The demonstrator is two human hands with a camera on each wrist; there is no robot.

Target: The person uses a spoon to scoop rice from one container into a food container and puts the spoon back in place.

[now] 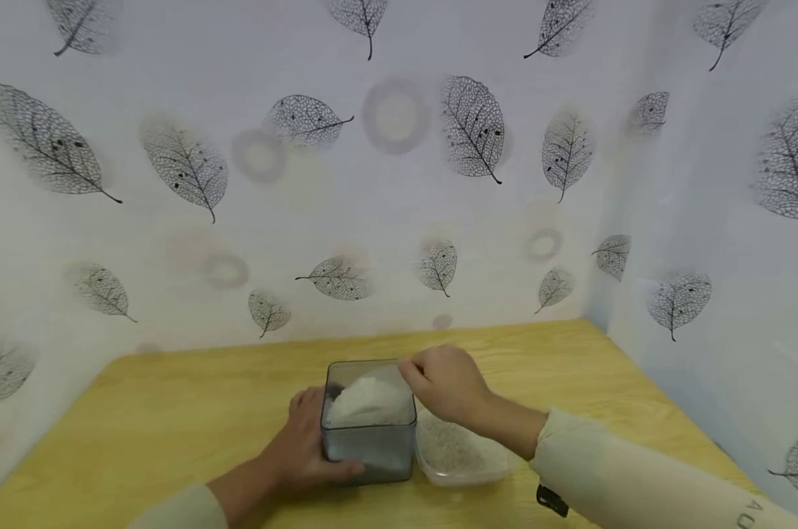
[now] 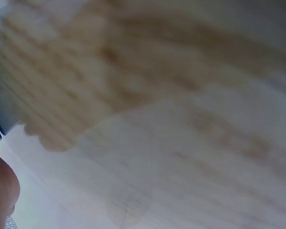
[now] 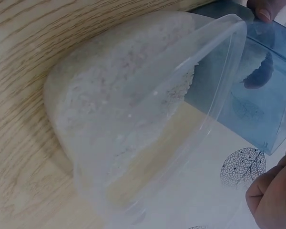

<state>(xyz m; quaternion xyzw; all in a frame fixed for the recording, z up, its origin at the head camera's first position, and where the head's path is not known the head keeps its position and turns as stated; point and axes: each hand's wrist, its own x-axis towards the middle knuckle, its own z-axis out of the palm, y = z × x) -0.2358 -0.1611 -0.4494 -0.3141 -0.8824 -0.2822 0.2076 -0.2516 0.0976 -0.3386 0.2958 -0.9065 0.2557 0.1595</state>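
A square grey-blue see-through container [image 1: 372,459] stands on the table, with a white mound [image 1: 370,402] inside; whether this is loose stuff or a solid piece is unclear. My left hand [image 1: 303,444] grips its left side, thumb across the front. At the container's right rim is my right hand [image 1: 448,382], its fingers curled in a fist; anything within them is hidden. Right beside stands a clear plastic tub [image 1: 461,477] of whitish grains, like rice [image 3: 119,90]. The right wrist view shows the right hand [image 3: 276,193] apart from this tub.
The wood-patterned table [image 1: 207,411] runs back to a white wall covering [image 1: 399,198] printed with dark leaves. Another such covering [image 1: 703,220] borders the right side. A small black object [image 1: 552,501] sits under the right sleeve. Much of the left wrist view is blurred.
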